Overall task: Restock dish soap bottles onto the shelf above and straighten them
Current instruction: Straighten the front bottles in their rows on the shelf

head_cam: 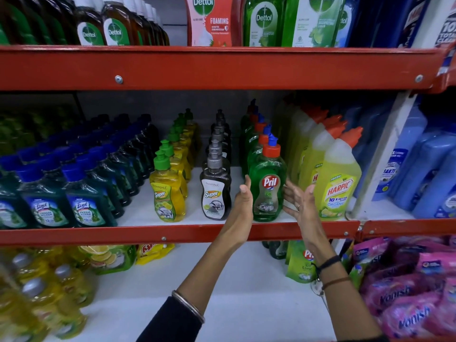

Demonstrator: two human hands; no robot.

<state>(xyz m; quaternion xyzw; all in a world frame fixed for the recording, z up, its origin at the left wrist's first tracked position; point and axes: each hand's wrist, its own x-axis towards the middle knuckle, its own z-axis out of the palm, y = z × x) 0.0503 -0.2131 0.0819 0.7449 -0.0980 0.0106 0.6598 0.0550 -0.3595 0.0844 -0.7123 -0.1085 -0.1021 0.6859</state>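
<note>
A green Pril dish soap bottle point(267, 183) with a red cap stands upright at the front of its row on the middle shelf point(187, 233). More green Pril bottles line up behind it. My left hand point(243, 197) rests flat against the bottle's left side, fingers straight. On the bottle's right side my right hand point(297, 199) hovers with spread fingers, very close to the bottle or just touching it. Neither hand is closed around the bottle.
Left of the Pril row stand a dark Patanjali Super row point(216, 191) and a yellow Super row point(169, 193). Yellow Harpic bottles point(336, 186) crowd the right. A red shelf beam point(222, 67) runs overhead. Below lie Pril pouches point(302, 262) and pink Vanish packs point(409, 297).
</note>
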